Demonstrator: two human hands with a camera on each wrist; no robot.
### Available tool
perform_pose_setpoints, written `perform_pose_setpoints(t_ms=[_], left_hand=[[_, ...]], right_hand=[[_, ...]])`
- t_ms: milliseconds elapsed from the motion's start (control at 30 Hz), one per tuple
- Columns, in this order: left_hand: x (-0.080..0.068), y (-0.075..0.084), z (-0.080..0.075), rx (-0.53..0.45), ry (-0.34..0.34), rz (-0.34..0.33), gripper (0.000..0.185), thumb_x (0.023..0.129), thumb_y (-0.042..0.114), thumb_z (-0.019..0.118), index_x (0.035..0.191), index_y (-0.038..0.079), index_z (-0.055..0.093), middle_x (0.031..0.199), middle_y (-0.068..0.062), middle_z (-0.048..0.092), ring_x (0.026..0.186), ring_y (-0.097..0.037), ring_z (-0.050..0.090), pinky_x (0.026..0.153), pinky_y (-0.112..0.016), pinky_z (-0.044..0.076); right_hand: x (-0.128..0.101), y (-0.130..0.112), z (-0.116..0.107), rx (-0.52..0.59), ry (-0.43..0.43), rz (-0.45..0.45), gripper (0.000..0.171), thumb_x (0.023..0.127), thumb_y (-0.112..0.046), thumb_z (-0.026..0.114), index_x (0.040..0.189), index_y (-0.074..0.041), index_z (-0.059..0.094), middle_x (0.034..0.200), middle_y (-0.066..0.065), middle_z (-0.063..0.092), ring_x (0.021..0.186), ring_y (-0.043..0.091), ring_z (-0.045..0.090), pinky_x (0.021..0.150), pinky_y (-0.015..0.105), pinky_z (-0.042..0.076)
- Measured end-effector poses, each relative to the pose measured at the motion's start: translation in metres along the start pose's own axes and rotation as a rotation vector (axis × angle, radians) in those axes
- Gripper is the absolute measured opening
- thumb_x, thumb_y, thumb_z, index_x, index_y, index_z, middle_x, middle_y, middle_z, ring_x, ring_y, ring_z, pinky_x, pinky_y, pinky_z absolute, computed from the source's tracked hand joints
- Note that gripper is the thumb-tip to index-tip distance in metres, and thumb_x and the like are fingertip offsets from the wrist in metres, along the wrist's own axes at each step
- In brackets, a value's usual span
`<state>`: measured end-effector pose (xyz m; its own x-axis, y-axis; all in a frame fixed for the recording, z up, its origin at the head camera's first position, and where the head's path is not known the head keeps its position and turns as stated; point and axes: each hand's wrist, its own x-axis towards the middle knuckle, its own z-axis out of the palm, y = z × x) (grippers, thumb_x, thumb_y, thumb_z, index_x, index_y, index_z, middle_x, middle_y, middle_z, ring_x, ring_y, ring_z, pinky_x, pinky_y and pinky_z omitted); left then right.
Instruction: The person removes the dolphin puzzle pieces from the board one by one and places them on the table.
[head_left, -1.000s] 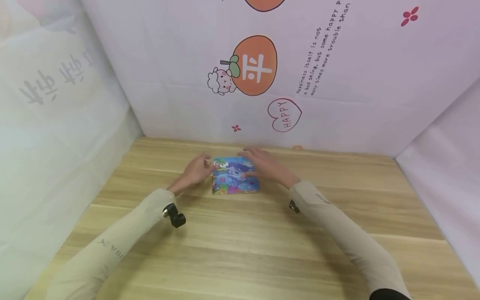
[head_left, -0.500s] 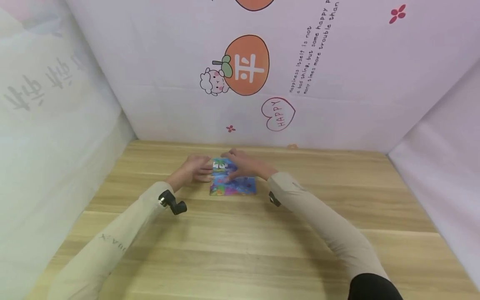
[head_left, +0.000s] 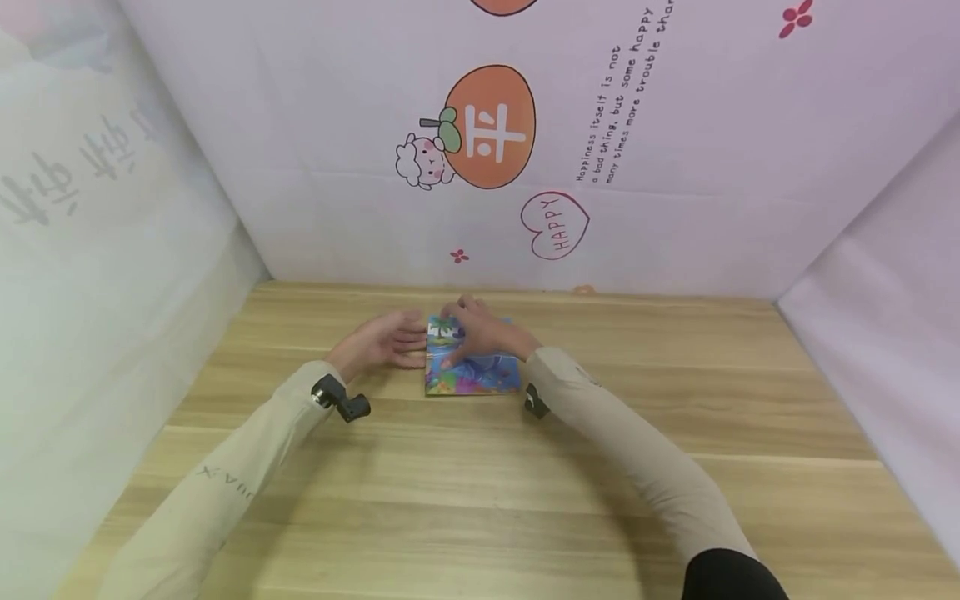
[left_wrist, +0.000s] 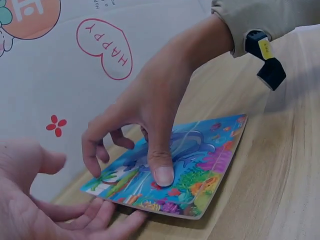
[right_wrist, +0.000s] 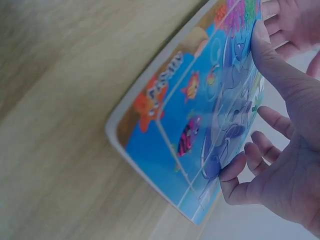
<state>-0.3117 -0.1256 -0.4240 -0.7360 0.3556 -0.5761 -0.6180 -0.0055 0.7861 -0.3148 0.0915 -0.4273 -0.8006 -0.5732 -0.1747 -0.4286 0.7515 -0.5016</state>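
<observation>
While left hand [head_left: 382, 342] steadies, right hand [head_left: 483, 333] presses puzzle [head_left: 480, 375]

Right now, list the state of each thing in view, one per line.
Colourful sea-picture puzzle board: flat on the table, pieces in place.
Right hand: above the board, thumb pressing its surface, fingers curled.
Left hand: open, fingers straight, touching the board's left edge.
Light wooden table: bearing the board.

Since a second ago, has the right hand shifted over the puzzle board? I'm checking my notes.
Yes. The right hand has slid toward the person's left across the puzzle board, from its right side to its upper left corner.
</observation>
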Motion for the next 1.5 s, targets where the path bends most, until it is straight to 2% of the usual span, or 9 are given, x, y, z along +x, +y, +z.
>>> perform_pose_setpoints(t_ms=[167,367,467,567,700,967,1167,1333,1500], left_hand=[[0.004,-0.005,-0.01,0.164,-0.148,0.024,0.054,0.113,0.008,0.04,0.164,-0.002,0.024,0.167,-0.027,0.028,0.155,-0.04,0.029,0.111,-0.051,0.054],[0.003,-0.011,-0.015,0.239,-0.197,0.071,0.058,0.11,0.002,0.043,0.164,-0.001,0.022,0.165,-0.027,0.032,0.153,-0.041,0.033,0.104,-0.045,0.061],[0.002,-0.016,-0.016,0.247,-0.143,0.1,0.057,0.109,0.001,0.05,0.162,-0.002,0.03,0.157,-0.026,0.044,0.143,-0.039,0.049,0.101,-0.042,0.062],[0.001,-0.021,-0.016,0.238,-0.078,0.117,0.056,0.106,-0.001,0.054,0.16,-0.001,0.037,0.138,-0.02,0.06,0.12,-0.029,0.068,0.095,-0.039,0.065],[0.003,-0.025,-0.015,0.217,-0.04,0.137,0.056,0.104,-0.004,0.057,0.157,-0.003,0.04,0.113,-0.008,0.065,0.093,-0.016,0.073,0.09,-0.036,0.067],[0.006,-0.027,-0.008,0.276,0.011,0.18,0.056,0.101,-0.004,0.062,0.153,-0.005,0.041,0.112,-0.006,0.056,0.094,-0.016,0.068,0.085,-0.033,0.068],[0.007,-0.029,-0.006,0.304,0.007,0.213,0.055,0.1,-0.004,0.063,0.151,-0.006,0.042,0.109,-0.005,0.058,0.097,-0.016,0.069,0.081,-0.031,0.068],[0.007,-0.029,-0.004,0.301,0.008,0.229,0.053,0.101,-0.003,0.064,0.149,-0.007,0.044,0.111,-0.007,0.058,0.09,-0.015,0.07,0.08,-0.031,0.068],[0.008,-0.03,-0.005,0.294,0.024,0.228,0.05,0.1,-0.004,0.064,0.147,-0.006,0.047,0.111,-0.008,0.059,0.086,-0.014,0.07,0.078,-0.03,0.068]], right_hand=[[0.001,-0.004,0.0,0.053,0.004,0.016,0.088,0.079,-0.042,0.092,0.149,-0.014,0.045,0.143,0.013,0.04,0.132,0.031,0.041,0.115,0.053,0.049],[0.004,-0.003,0.003,0.09,0.021,0.022,0.084,0.08,-0.035,0.092,0.145,-0.01,0.047,0.139,0.013,0.042,0.128,0.029,0.045,0.117,0.047,0.049],[0.006,-0.004,0.004,0.108,0.016,0.028,0.082,0.081,-0.032,0.092,0.145,-0.008,0.047,0.141,0.014,0.043,0.129,0.031,0.046,0.118,0.048,0.048],[0.008,-0.008,0.004,0.118,-0.01,0.033,0.083,0.081,-0.031,0.092,0.145,-0.007,0.045,0.144,0.017,0.042,0.133,0.034,0.045,0.119,0.052,0.046],[0.011,-0.012,0.002,0.113,-0.045,0.063,0.082,0.082,-0.03,0.092,0.144,-0.007,0.044,0.146,0.018,0.038,0.136,0.038,0.04,0.119,0.055,0.045],[0.015,-0.009,-0.001,0.071,-0.074,0.115,0.081,0.08,-0.034,0.093,0.14,-0.01,0.043,0.144,0.018,0.038,0.136,0.039,0.04,0.118,0.058,0.046],[0.015,-0.009,-0.002,0.051,-0.064,0.124,0.081,0.078,-0.034,0.094,0.135,-0.01,0.041,0.137,0.015,0.041,0.129,0.036,0.043,0.114,0.055,0.049],[0.014,-0.008,0.001,0.152,0.014,0.059,0.077,0.076,-0.022,0.096,0.124,-0.006,0.038,0.116,0.009,0.042,0.108,0.025,0.044,0.097,0.038,0.051],[0.013,-0.005,0.004,0.225,0.037,0.012,0.073,0.076,-0.016,0.095,0.127,-0.004,0.044,0.118,0.011,0.053,0.107,0.025,0.052,0.096,0.035,0.053]])
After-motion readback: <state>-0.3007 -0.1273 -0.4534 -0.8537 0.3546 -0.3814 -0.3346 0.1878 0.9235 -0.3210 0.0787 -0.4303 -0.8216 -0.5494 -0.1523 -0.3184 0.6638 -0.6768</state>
